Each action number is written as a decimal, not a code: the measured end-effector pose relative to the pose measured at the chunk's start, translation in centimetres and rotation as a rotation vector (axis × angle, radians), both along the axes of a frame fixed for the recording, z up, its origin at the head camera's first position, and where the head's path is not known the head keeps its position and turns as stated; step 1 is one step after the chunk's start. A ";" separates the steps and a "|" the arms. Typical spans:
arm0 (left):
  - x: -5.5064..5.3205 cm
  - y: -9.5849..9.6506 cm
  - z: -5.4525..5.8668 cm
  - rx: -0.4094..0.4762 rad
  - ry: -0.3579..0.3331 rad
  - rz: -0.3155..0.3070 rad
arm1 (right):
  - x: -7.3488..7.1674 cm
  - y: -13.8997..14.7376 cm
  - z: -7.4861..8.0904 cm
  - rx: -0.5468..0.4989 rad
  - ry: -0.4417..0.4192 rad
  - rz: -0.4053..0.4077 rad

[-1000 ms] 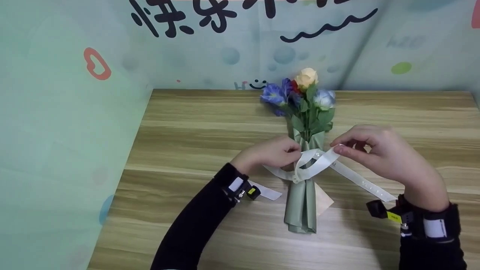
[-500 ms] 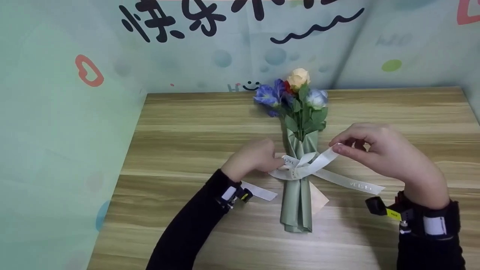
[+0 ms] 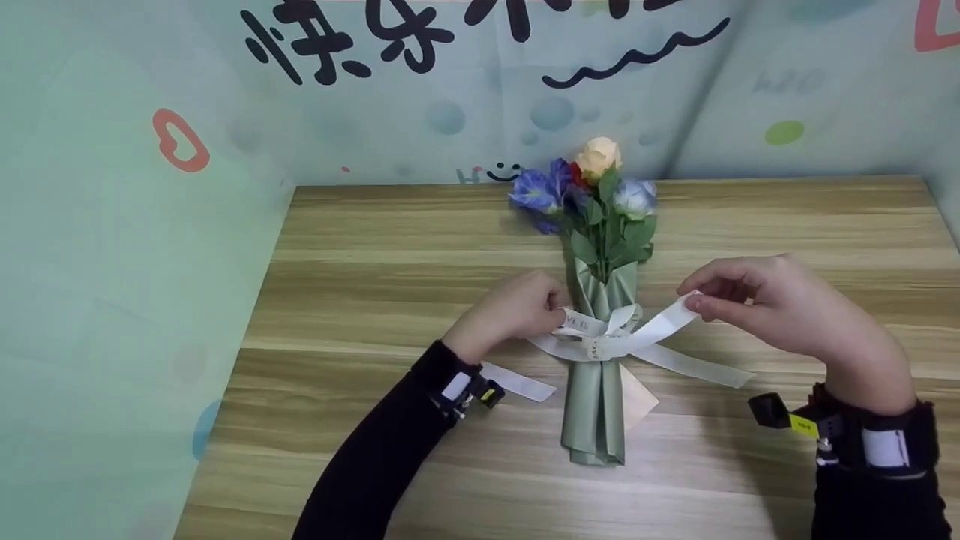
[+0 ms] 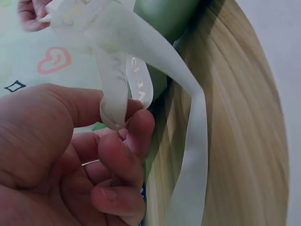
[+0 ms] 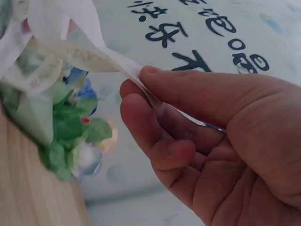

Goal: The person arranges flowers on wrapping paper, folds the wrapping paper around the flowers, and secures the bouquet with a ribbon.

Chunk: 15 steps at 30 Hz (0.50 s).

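Observation:
A bouquet of blue, cream and red flowers (image 3: 598, 157) lies on the table, its stems wrapped in green paper (image 3: 592, 420). White printed ribbon (image 3: 600, 346) crosses the wrapping in a loose bow. My left hand (image 3: 511, 307) pinches a loop of the ribbon left of the wrapping; in the left wrist view the loop bends around the thumb (image 4: 87, 106) and meets the fingertips. To the right, my right hand (image 3: 772, 307) pinches another ribbon part between thumb and index finger, drawn up off the bouquet. Loose ribbon tails hang at both sides.
A pale pink paper corner (image 3: 637, 397) sticks out from under the wrapping. The wooden table (image 3: 360, 285) meets a printed backdrop (image 3: 420, 127) at its back and left edges. A camera is strapped to each wrist over black sleeves.
My left hand has shifted left, and my right hand has pulled slightly right. The ribbon bow has drawn smaller and tighter at its middle, and the right tail has moved left.

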<state>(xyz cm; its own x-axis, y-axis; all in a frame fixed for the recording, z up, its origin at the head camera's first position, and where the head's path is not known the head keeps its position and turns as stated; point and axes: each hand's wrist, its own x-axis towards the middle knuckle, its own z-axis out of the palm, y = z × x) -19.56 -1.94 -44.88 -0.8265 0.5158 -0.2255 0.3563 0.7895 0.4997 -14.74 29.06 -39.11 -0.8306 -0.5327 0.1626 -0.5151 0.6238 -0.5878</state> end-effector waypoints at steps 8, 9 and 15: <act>1.1 -2.5 0.2 -0.007 0.045 0.012 | -0.3 2.6 -2.4 0.035 -0.076 -0.001; 1.2 -2.8 0.1 -0.011 0.050 0.016 | -0.4 2.7 -2.7 0.044 -0.089 0.002; 1.7 -4.3 -0.2 -0.037 0.084 0.030 | -0.8 3.5 -4.2 0.112 -0.197 -0.050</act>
